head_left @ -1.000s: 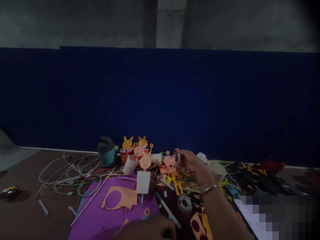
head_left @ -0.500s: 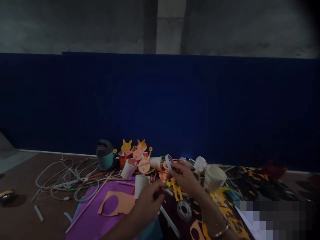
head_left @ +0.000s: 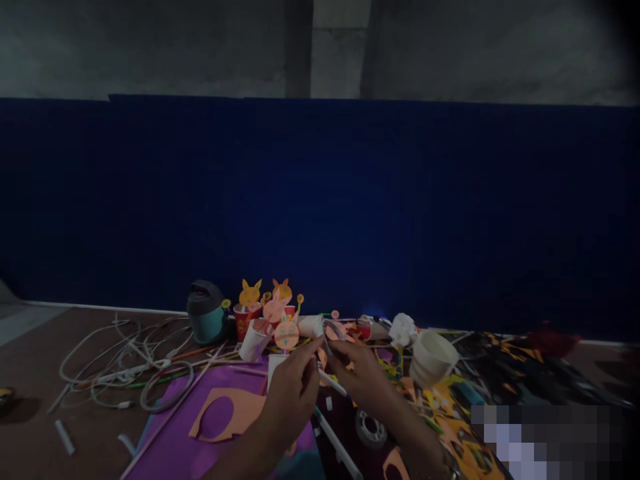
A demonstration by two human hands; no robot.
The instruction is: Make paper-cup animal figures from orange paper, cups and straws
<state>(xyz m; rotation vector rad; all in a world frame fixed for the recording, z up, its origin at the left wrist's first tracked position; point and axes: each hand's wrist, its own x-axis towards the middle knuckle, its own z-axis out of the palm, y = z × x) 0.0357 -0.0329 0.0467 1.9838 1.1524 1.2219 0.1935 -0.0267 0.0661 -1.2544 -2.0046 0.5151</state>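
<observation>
My right hand (head_left: 361, 368) is closed round a thin pale ring that looks like a roll of tape (head_left: 326, 335). The fingertips of my left hand (head_left: 294, 388) are pinched at the roll's left edge. Between them the roll stands tilted above the cluttered table. Just behind my left hand is a white paper cup (head_left: 275, 365), partly covered, with a peach paper cat face (head_left: 287, 335) on it. Below my left wrist lies a peach paper sheet (head_left: 235, 400) with a round hole, on a purple sheet (head_left: 173, 437).
A teal and black device (head_left: 206, 319) stands at the back left near tangled white cables (head_left: 113, 357). To the right are a cream cup (head_left: 434, 357), crumpled white paper (head_left: 403, 329), a grey wheel-like ring (head_left: 371, 429) and yellow cut-outs (head_left: 453, 433). A blue panel (head_left: 320, 207) rises behind.
My left hand has moved up to meet the roll, its fingers now pinched at the edge. My right hand has lowered the roll slightly and brought it left. The view has shifted slightly.
</observation>
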